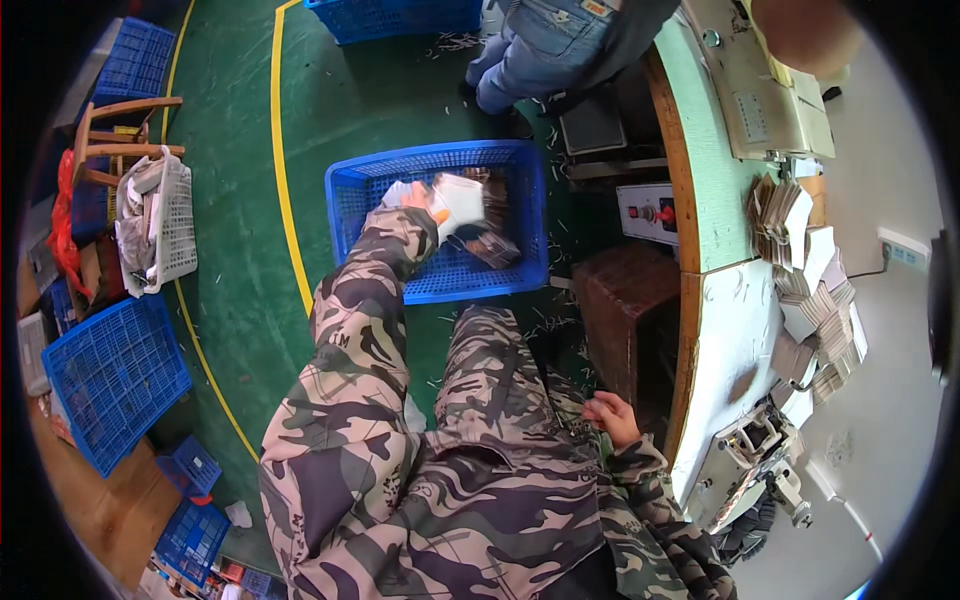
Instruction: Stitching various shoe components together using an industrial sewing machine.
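Note:
Inside the blue plastic crate (440,292) on the floor, my left hand (418,198) is closed on a white flat piece (459,202), slightly blurred. Whether it is one piece or a stack, I cannot tell. Under and beside it, brown-edged bundles of flat pieces (490,248) lie on the crate's right side. My right hand (612,418) is by my right thigh, away from the crate. Its fingers are curled in, with nothing visible in them.
At right, a workbench (722,170) carries stacks of white and tan cut pieces (785,225) and a machine (745,460). A person in jeans (545,50) stands ahead. A white basket (178,225), a wooden chair (130,150) and another blue crate (115,380) are at left.

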Demonstrator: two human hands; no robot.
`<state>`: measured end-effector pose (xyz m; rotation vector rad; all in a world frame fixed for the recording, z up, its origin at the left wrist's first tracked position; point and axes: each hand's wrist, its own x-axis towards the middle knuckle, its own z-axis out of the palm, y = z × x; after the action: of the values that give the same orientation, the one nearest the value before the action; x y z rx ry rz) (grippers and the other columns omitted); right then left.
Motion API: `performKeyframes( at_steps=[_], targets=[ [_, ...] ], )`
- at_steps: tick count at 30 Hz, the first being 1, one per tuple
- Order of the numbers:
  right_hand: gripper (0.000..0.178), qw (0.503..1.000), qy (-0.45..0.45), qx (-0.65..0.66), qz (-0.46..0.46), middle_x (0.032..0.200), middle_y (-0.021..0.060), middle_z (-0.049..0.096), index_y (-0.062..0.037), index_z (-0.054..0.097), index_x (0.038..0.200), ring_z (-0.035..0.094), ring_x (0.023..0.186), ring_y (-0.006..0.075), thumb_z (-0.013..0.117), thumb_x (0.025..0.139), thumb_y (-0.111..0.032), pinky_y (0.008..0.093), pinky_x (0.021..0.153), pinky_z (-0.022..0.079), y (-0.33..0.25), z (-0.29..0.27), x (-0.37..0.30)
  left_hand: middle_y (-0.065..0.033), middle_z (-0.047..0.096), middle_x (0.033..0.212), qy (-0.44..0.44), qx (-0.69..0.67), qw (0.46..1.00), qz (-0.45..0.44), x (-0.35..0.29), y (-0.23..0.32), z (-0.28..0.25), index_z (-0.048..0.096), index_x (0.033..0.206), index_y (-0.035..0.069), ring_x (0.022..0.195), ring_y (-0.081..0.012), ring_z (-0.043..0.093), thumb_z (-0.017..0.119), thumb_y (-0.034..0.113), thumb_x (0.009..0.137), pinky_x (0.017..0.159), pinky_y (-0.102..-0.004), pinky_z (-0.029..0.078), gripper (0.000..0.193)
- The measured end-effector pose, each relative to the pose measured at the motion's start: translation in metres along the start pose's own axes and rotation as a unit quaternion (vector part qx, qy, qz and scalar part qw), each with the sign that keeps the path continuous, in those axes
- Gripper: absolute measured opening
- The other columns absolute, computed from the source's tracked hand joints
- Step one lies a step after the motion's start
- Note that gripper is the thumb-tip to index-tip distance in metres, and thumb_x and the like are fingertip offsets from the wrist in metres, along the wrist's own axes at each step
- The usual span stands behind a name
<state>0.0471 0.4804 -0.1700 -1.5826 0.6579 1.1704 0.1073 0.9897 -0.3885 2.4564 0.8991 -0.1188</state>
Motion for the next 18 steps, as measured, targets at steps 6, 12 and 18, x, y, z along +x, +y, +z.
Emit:
performKeyframes(
  at_steps=[6, 12, 18],
  targets=[
    [0.028, 0.960, 0.092, -0.172, -0.202, 0.089, 0.0067, 0.065, 0.0002, 0.056, 0.109, 0.060, 0.071, 0.0119, 0.062, 0.086, -0.013, 0.0245, 0.062, 0.047, -0.048, -0.082, -0.020, -0.0067, 0.055, 0.086, -0.340, -0.053, 0.934, 0.097, -0.124, 0.047, 0.051, 0.055, 0.097, 0.005, 0.084, -0.0239, 0.052, 0.063, 0.031, 0.077, 0.076, -0.0361, 0.046, 0.034],
    [0.056, 0.702, 0.424, -0.332, -0.466, 0.110, 0.0187, 0.060, 0.0019, 0.050, 0.121, 0.059, 0.096, 0.0291, 0.072, 0.076, -0.023, 0.0360, 0.084, 0.047, -0.235, -0.176, -0.041, -0.0056, 0.062, 0.073, -0.349, -0.243, 0.890, -0.166, -0.251, 0.078, -0.001, 0.058, 0.085, 0.005, 0.071, -0.0158, 0.060, 0.081, 0.016, 0.060, 0.062, -0.0338, 0.050, 0.035],
    [0.095, 0.620, 0.477, -0.378, -0.495, 0.125, 0.0269, 0.045, 0.0057, 0.037, 0.129, 0.045, 0.116, 0.0408, 0.075, 0.063, -0.052, 0.0448, 0.098, 0.038, -0.350, -0.232, 0.015, -0.0096, 0.059, 0.062, -0.191, -0.397, 0.878, -0.186, -0.327, 0.042, 0.010, 0.057, 0.081, 0.004, 0.046, -0.0198, 0.053, 0.052, 0.013, 0.087, 0.042, -0.0319, 0.045, 0.012]
  ],
)
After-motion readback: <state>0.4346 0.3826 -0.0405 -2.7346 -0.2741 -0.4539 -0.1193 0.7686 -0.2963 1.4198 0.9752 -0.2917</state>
